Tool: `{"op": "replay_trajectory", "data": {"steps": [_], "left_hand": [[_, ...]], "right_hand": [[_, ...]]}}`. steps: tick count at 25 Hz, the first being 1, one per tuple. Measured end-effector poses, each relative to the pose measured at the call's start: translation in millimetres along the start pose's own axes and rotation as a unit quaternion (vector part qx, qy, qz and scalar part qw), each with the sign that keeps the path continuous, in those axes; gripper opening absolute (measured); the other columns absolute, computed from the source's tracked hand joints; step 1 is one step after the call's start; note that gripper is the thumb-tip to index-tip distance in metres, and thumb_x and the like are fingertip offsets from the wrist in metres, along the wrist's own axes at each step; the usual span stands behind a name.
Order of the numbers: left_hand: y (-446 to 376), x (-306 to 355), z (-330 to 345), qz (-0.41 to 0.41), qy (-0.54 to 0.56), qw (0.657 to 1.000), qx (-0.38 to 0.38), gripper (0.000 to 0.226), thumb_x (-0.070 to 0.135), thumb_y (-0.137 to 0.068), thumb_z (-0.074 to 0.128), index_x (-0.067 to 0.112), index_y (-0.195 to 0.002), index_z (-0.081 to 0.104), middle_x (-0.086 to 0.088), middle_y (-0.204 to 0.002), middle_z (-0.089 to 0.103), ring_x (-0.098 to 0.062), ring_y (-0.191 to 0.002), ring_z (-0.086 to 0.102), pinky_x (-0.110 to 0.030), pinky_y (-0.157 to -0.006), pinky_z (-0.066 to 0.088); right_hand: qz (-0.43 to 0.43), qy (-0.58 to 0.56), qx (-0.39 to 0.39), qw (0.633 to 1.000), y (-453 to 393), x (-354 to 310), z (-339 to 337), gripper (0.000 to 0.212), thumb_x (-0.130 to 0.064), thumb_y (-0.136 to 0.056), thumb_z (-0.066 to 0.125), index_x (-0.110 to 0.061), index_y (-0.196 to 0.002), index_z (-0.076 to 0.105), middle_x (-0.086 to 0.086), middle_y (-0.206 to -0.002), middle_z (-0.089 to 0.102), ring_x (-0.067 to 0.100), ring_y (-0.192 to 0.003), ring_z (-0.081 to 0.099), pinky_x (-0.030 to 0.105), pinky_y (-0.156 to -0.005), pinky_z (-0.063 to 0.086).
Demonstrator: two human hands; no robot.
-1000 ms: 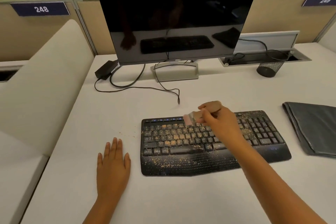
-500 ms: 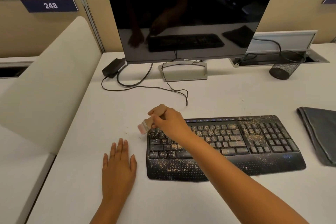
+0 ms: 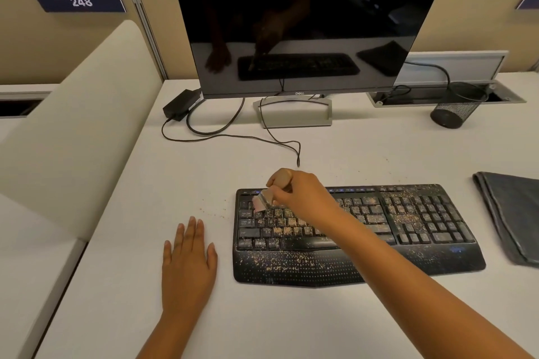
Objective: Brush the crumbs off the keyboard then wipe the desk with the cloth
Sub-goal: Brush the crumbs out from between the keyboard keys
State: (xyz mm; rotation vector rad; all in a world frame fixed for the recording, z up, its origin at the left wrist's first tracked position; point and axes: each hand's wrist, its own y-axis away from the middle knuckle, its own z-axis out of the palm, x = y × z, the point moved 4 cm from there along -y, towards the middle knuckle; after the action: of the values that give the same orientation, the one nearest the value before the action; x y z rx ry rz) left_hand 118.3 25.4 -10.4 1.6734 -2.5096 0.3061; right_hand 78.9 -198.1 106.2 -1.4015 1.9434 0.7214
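Observation:
A black keyboard (image 3: pixel 431 221) strewn with tan crumbs lies on the white desk (image 3: pixel 291 323). My right hand (image 3: pixel 306 198) grips a small wooden-handled brush (image 3: pixel 262 199), whose pale bristles touch the keys at the keyboard's upper left corner. My left hand (image 3: pixel 188 265) lies flat on the desk, fingers straight, just left of the keyboard. A few crumbs (image 3: pixel 214 211) dot the desk between my left hand and the keyboard. A folded dark grey cloth (image 3: pixel 513 216) rests at the right edge of the desk.
A dark monitor (image 3: pixel 306 17) on a silver stand (image 3: pixel 294 114) rises behind the keyboard. A black power adapter (image 3: pixel 180 105) and loose cables (image 3: pixel 233 137) trail at the back left. A black mesh cup (image 3: pixel 456 108) stands back right beside a cable tray (image 3: pixel 507 96). A cream partition (image 3: pixel 73 125) borders the left.
My right hand swept the brush leftward across the keys, past the left edge, then came back onto the upper left keys. A few crumbs now lie on the desk. My left hand stayed put.

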Motion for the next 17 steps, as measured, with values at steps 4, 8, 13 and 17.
{"op": "replay_trajectory", "data": {"steps": [4, 8, 13, 17], "left_hand": [[-0.3, 2.7, -0.9, 0.003, -0.006, 1.000, -0.002, 0.061, 0.037, -0.089, 0.021, 0.003, -0.133, 0.046, -0.013, -0.139, 0.045, -0.031, -0.129, 0.041, -0.050, -0.103, 0.029], [-0.6, 0.7, 0.3, 0.003, -0.006, 1.000, 0.001, 0.062, 0.039, -0.090, 0.019, 0.004, -0.135, 0.043, -0.011, -0.141, 0.042, -0.029, -0.132, 0.038, -0.048, -0.105, 0.026], [-0.5, -0.1, 2.2, 0.005, 0.001, 1.000, 0.005, 0.065, 0.042, -0.089, 0.016, 0.005, -0.137, 0.039, -0.011, -0.144, 0.038, -0.028, -0.134, 0.034, -0.046, -0.108, 0.022], [-0.3, -1.8, 3.7, 0.005, 0.007, 1.000, 0.004, 0.067, 0.043, -0.089, 0.013, 0.005, -0.139, 0.037, -0.010, -0.146, 0.035, -0.026, -0.136, 0.030, -0.045, -0.110, 0.019]], "right_hand": [[0.012, -0.048, 0.029, 0.998, -8.3, -8.0, 1.5, 0.017, -0.013, -0.091, 0.053, 0.000, -0.084, 0.063, -0.020, -0.085, 0.057, 0.017, -0.087, 0.065, 0.040, -0.081, 0.054], [0.001, -0.044, 0.026, 0.999, -11.7, -18.2, 17.1, 0.019, -0.015, -0.094, 0.049, -0.012, -0.076, 0.052, -0.008, -0.099, 0.063, 0.018, -0.077, 0.060, 0.035, -0.070, 0.048], [-0.018, 0.040, -0.016, 0.999, -2.1, -22.7, 24.0, 0.027, -0.016, -0.094, 0.046, -0.019, -0.067, 0.039, 0.006, -0.090, 0.068, 0.010, -0.056, 0.044, 0.025, -0.055, 0.035], [-0.016, 0.021, 0.008, 1.000, -6.3, -26.0, 20.2, 0.032, -0.016, -0.096, 0.044, -0.022, -0.066, 0.034, 0.007, -0.092, 0.068, 0.007, -0.053, 0.041, 0.025, -0.052, 0.032]]}}
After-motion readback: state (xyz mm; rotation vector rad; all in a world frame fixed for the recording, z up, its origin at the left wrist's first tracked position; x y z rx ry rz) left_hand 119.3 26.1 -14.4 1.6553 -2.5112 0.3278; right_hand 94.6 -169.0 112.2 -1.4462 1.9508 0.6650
